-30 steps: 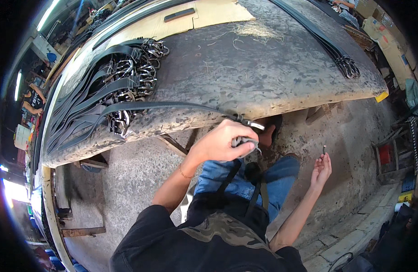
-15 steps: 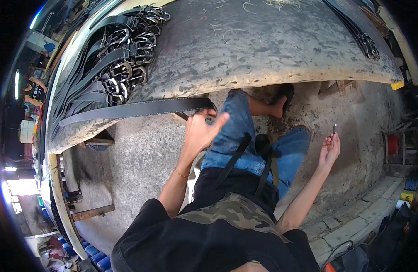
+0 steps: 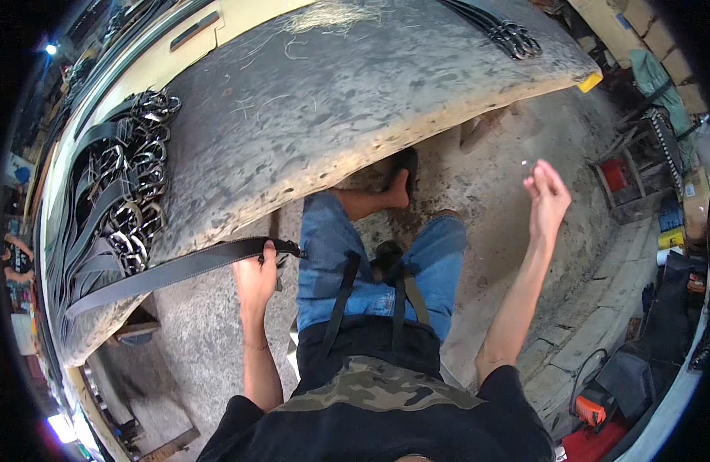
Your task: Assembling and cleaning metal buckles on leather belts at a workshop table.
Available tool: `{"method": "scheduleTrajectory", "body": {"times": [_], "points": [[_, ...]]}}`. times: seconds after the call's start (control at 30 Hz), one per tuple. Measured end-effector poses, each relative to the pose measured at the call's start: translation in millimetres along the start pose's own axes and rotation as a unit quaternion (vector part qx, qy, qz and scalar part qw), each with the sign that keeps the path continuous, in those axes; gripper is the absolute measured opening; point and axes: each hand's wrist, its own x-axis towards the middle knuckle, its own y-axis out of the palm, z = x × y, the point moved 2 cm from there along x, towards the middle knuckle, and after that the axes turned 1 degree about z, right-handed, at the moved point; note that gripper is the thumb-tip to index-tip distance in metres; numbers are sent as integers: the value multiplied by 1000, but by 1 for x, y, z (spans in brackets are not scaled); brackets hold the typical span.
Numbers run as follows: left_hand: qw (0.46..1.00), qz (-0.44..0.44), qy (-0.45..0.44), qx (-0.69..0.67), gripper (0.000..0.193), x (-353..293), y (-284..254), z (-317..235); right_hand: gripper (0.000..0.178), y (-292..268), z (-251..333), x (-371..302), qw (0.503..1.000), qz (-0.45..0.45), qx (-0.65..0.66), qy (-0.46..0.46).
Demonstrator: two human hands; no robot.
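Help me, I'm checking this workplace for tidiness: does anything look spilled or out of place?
Yes: a heap of loose pale strands lies on the worktable near the picture's upper edge, with stray bits scattered nearer. It looks untidy because the belts lie bunched together.

black short-sleeved top (image 3: 447,423), camouflage panel (image 3: 370,385), blue jeans (image 3: 440,254), dark hanging straps (image 3: 342,296)
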Motion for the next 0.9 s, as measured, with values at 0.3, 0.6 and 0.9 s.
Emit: {"method": "scheduleTrajectory", "body": {"times": [0.3, 0.6, 0.9], "points": [[999, 10, -18, -35, 27, 1, -4, -14, 15, 85, 131, 127, 822, 251, -453, -237], [998, -13, 31, -50, 28, -18, -5, -6, 14, 158, 125, 156, 659, 390, -615, -190], [996, 0, 36, -78, 24, -12, -4, -8, 16, 162, 124, 154, 615, 389, -649, -221]]}}
